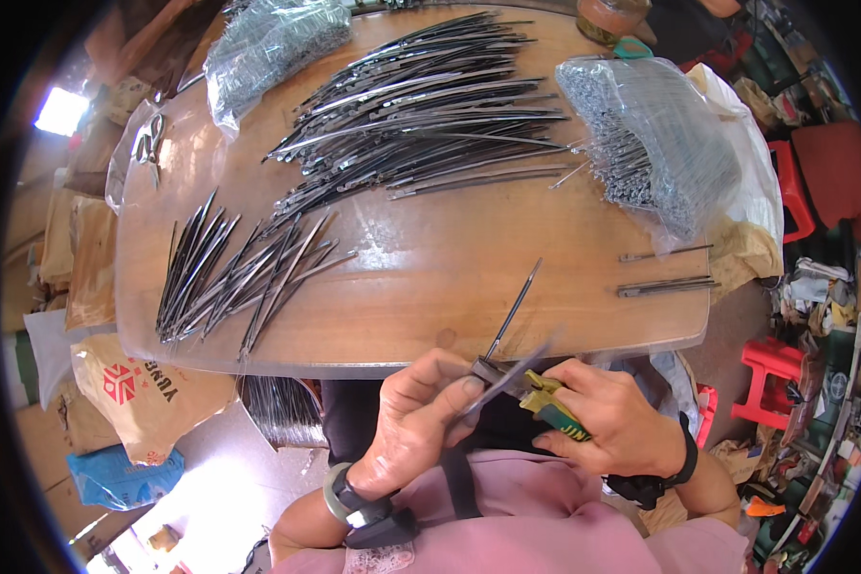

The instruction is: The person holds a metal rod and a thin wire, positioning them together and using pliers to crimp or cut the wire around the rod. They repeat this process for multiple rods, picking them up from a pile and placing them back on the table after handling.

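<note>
Just past the table's near edge, my left hand is closed on a thin dark metal strip, pinched between thumb and fingers. One end of the strip points away over the tabletop. A second, blurred flat piece slants up beside it. Close by on the right, my right hand wraps the yellow-and-green handles of a pair of pliers. The pliers' jaws are at the pieces by my left fingertips; blur hides exactly what they grip. A large heap of similar strips lies farther back, with a smaller pile at left.
Clear plastic bags of thin metal pieces stand at the back left and right. Scissors lie at the far left. Several strips rest near the right edge of the wooden table. A red stool stands at right.
</note>
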`<action>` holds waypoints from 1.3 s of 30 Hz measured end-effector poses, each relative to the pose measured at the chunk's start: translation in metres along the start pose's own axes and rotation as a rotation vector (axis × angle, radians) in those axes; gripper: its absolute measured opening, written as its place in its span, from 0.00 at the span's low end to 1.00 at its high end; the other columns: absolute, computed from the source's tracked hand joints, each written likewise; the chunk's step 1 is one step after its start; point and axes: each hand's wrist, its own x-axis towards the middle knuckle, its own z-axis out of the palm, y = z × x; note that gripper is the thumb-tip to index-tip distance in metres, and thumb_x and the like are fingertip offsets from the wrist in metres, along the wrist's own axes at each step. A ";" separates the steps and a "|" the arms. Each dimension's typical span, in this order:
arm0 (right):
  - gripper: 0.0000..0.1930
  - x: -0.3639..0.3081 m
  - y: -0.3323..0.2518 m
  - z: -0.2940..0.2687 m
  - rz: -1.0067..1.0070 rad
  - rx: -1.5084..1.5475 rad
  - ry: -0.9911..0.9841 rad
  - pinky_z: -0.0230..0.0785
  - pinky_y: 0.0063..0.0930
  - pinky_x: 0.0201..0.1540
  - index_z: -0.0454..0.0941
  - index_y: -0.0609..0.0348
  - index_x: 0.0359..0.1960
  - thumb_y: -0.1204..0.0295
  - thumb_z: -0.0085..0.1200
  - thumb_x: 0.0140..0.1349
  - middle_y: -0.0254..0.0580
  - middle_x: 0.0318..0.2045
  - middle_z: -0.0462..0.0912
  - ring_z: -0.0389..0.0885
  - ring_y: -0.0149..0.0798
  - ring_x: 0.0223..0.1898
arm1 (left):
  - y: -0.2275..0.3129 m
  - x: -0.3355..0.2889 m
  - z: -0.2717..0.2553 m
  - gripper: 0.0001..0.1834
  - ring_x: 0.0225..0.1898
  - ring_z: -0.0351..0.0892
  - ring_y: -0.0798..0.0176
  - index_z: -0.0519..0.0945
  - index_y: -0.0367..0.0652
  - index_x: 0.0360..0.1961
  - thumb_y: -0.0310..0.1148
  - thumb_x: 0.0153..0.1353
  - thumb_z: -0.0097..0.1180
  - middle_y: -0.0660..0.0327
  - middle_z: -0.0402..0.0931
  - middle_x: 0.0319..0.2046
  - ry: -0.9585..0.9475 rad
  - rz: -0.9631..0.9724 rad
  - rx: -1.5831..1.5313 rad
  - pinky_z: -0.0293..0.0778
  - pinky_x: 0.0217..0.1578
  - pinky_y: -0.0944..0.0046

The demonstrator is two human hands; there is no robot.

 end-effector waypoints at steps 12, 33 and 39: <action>0.09 0.039 0.013 0.013 0.343 1.089 0.611 0.64 0.18 0.35 0.82 0.63 0.38 0.69 0.62 0.63 0.32 0.33 0.81 0.73 0.22 0.32 | -0.005 0.004 0.003 0.10 0.12 0.57 0.73 0.74 0.44 0.44 0.38 0.69 0.55 0.62 0.68 0.19 -0.336 -0.491 -0.344 0.52 0.15 0.70; 0.09 0.030 0.021 0.026 0.442 1.060 0.735 0.62 0.16 0.34 0.81 0.63 0.37 0.70 0.62 0.62 0.27 0.30 0.78 0.72 0.20 0.29 | 0.014 -0.016 -0.007 0.18 0.30 0.81 0.58 0.75 0.30 0.50 0.19 0.57 0.57 0.46 0.79 0.36 -0.093 -0.490 0.040 0.76 0.30 0.65; 0.09 0.034 0.020 0.026 0.426 1.080 0.727 0.62 0.15 0.35 0.81 0.63 0.38 0.70 0.62 0.63 0.30 0.32 0.79 0.71 0.20 0.30 | -0.014 -0.016 -0.003 0.05 0.15 0.64 0.71 0.76 0.33 0.34 0.25 0.64 0.56 0.57 0.73 0.22 0.085 -0.202 0.073 0.54 0.15 0.73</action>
